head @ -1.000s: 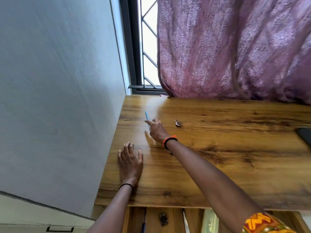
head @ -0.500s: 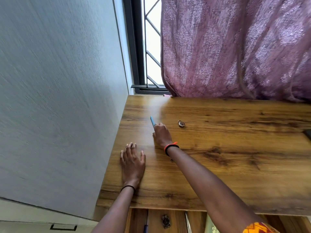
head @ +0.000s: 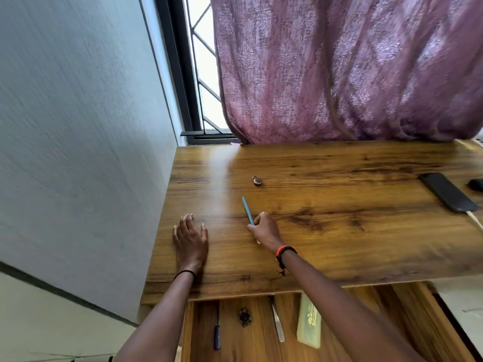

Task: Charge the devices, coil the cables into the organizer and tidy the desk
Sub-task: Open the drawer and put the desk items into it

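Note:
My right hand (head: 265, 229) is closed around a thin blue pen (head: 247, 210), whose free end points up and away over the wooden desk (head: 339, 231). My left hand (head: 190, 240) lies flat on the desk near its left edge, fingers spread, holding nothing. A small round metal object (head: 257, 180) sits on the desk beyond the pen. At the far right a dark phone (head: 448, 192) lies with a white cable (head: 474, 220) at its near end.
An open drawer (head: 258, 333) below the desk's front edge holds a purple pen (head: 217, 335), a small dark clump (head: 245, 316), a metal tool (head: 277, 323) and a pale green case (head: 309, 322). A wall borders the desk on the left; a purple curtain (head: 339, 69) hangs behind.
My right hand has drawn back toward me with the blue pen, now lifted in its grip. The view has swung right, bringing the phone into sight. My left hand stays flat.

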